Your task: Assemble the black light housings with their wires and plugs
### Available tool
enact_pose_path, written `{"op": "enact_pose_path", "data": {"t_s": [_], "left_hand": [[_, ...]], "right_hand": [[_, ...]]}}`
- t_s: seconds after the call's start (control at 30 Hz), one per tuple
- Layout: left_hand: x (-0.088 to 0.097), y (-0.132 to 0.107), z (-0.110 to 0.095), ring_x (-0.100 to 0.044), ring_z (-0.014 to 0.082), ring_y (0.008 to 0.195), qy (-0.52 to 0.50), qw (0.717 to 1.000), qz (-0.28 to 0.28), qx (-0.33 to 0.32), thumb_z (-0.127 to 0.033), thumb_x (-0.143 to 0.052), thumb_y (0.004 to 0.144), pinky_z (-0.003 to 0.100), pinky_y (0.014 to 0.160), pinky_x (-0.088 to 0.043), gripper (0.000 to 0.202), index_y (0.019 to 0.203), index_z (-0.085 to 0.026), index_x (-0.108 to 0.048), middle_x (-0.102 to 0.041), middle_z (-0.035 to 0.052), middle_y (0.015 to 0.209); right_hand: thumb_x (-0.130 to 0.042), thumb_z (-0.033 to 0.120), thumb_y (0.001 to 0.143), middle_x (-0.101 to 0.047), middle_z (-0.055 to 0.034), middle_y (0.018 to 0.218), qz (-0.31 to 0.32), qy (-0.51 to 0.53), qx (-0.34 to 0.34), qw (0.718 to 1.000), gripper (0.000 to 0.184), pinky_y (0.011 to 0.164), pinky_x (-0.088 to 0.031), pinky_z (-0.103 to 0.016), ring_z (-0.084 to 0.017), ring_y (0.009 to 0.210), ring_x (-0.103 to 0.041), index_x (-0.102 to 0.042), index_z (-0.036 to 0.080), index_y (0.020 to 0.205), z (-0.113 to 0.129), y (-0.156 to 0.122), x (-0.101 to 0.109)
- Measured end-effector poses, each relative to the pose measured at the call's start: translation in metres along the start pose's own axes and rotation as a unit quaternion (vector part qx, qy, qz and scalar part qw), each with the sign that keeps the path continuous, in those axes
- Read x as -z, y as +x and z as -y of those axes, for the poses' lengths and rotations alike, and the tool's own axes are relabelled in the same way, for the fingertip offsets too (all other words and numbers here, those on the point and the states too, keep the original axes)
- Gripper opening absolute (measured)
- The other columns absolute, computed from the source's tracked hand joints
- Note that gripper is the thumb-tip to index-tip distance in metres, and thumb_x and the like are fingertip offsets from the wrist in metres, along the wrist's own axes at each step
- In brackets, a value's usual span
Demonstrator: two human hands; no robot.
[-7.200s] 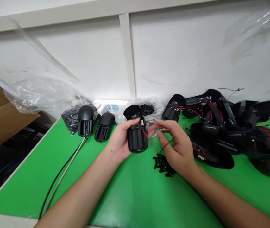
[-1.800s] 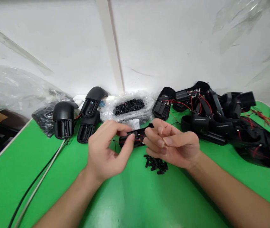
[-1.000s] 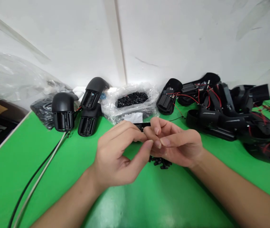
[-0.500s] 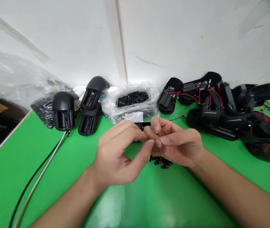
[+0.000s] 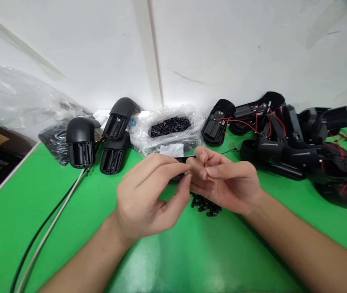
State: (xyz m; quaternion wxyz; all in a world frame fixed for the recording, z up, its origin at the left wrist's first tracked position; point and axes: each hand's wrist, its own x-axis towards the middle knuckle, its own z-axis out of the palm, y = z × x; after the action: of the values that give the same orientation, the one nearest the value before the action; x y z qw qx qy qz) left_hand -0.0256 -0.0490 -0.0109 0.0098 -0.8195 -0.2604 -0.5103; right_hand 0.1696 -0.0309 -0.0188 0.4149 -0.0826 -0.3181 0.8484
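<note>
My left hand (image 5: 144,199) and my right hand (image 5: 226,185) meet over the green table (image 5: 39,228), fingertips pinched together on a small black plastic part (image 5: 183,160) that is mostly hidden behind the fingers. Just below the right hand lies a little heap of black pegs (image 5: 205,203). A clear bag of small black pieces (image 5: 169,128) sits right behind the hands.
Three black battery housings (image 5: 80,142) stand and lean at the back left beside a plastic sheet (image 5: 14,101). A pile of black shells with red wires (image 5: 286,138) fills the back right. A black and a white cable (image 5: 43,238) run along the left.
The black housing my left hand held earlier now lies low between both hands. Over the last second the left hand has shifted slightly left and its fingers loosened a little.
</note>
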Motion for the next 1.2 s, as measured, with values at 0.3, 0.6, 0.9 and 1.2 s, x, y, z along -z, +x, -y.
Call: {"op": "enact_pose_path", "data": {"t_s": [0.3,0.6,0.9,1.2], "left_hand": [[0.0,0.001,0.001,-0.071,0.012,0.096,0.037,0.997,0.027,-0.069,0.001,-0.077,0.087,0.024,0.089,-0.06,0.026,0.113,-0.003,-0.072,-0.077,0.0112,0.105],[0.004,-0.001,0.001,-0.069,0.0138,0.087,0.082,0.992,0.04,-0.087,0.0,-0.08,0.085,0.029,0.081,-0.059,0.022,0.106,0.0,-0.074,-0.076,0.0101,0.098],[0.007,0.0,-0.002,-0.068,0.014,0.082,0.088,0.992,0.044,-0.08,-0.001,-0.079,0.085,0.03,0.075,-0.059,0.017,0.101,-0.001,-0.073,-0.075,0.0092,0.093],[0.004,0.001,-0.002,-0.067,0.0136,0.077,0.104,0.991,0.028,-0.083,-0.001,-0.079,0.084,0.03,0.071,-0.058,0.017,0.099,-0.005,-0.072,-0.074,0.0075,0.088]], "right_hand": [[-0.076,0.004,0.082,-0.068,-0.0019,0.079,-0.026,0.04,-0.003,0.999,0.014,0.064,-0.051,-0.017,-0.006,0.063,-0.058,-0.068,0.012,0.09,-0.001,0.001,-0.002],[-0.079,0.005,0.084,-0.067,-0.0016,0.08,-0.047,0.019,0.014,0.999,0.014,0.066,-0.053,-0.014,-0.006,0.069,-0.063,-0.069,0.013,0.089,-0.006,0.0,-0.003],[-0.075,0.002,0.088,-0.067,-0.0011,0.082,-0.025,0.012,0.024,0.999,0.012,0.07,-0.056,-0.014,-0.006,0.076,-0.067,-0.069,0.012,0.093,-0.008,0.001,0.0],[-0.078,0.005,0.087,-0.068,0.0001,0.084,-0.041,-0.024,0.022,0.999,0.015,0.074,-0.054,-0.015,-0.005,0.078,-0.067,-0.07,0.016,0.094,-0.011,0.001,0.0]]}}
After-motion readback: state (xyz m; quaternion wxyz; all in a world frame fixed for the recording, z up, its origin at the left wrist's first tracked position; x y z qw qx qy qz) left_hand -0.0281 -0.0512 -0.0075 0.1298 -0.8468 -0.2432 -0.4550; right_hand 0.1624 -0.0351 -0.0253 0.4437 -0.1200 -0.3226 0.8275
